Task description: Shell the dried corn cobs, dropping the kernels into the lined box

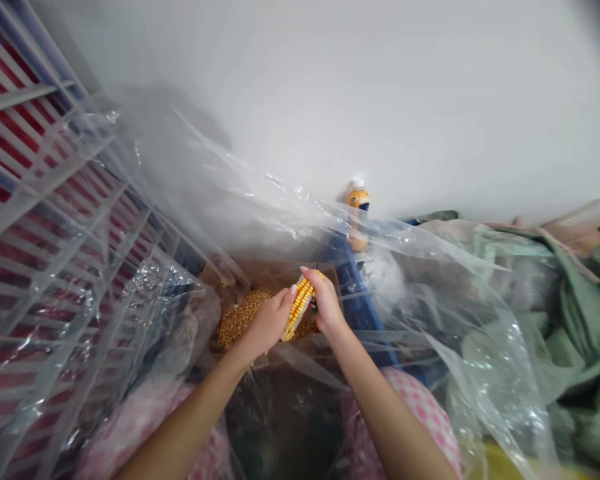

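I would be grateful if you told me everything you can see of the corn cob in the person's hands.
The corn cob is yellow, with kernels in lengthwise rows and a paler, whitish patch along its lower right edge; whether kernels are missing there is unclear. It is held aslant above loose kernels, its upper end leaning right in the picture. The left hand touches its left side; the right hand grips its upper right, partly hiding it.

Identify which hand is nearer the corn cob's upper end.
The right hand; it reaches over the top of the corn cob, while the left hand sits lower.
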Action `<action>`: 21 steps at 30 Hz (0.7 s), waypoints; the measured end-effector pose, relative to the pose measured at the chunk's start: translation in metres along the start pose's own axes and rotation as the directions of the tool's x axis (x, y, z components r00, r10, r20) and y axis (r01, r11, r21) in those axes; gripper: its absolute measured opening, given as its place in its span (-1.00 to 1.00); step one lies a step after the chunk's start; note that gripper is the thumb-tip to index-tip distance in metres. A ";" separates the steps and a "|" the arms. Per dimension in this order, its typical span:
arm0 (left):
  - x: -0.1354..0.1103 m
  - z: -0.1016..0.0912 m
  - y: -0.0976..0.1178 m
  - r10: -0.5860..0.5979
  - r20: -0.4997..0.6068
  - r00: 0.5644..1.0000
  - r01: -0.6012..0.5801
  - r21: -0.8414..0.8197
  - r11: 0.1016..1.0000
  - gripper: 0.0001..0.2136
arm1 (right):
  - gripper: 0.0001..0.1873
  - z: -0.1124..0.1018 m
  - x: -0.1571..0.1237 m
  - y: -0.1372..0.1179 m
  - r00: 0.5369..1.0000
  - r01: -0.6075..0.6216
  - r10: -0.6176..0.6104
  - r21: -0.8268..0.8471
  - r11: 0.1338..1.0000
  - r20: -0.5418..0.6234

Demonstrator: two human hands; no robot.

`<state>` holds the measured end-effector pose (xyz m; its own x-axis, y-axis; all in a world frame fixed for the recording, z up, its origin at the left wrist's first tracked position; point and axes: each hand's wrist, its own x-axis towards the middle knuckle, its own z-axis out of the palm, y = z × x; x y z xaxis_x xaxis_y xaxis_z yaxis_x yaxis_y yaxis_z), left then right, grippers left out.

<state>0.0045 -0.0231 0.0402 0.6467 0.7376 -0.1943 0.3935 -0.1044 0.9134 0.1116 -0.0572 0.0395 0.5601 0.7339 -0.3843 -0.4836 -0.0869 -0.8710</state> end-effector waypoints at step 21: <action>0.013 -0.008 -0.003 -0.032 -0.078 0.996 0.041 0.117 0.992 -0.51 | -0.70 0.000 -0.005 0.004 0.994 0.111 -0.111 -0.023 0.994 -0.007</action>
<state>0.0064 -0.0083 0.0381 0.5809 0.7903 -0.1948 0.4934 -0.1516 0.8565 0.1066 -0.0613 0.0380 0.6152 0.7341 -0.2874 -0.4027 -0.0209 -0.9151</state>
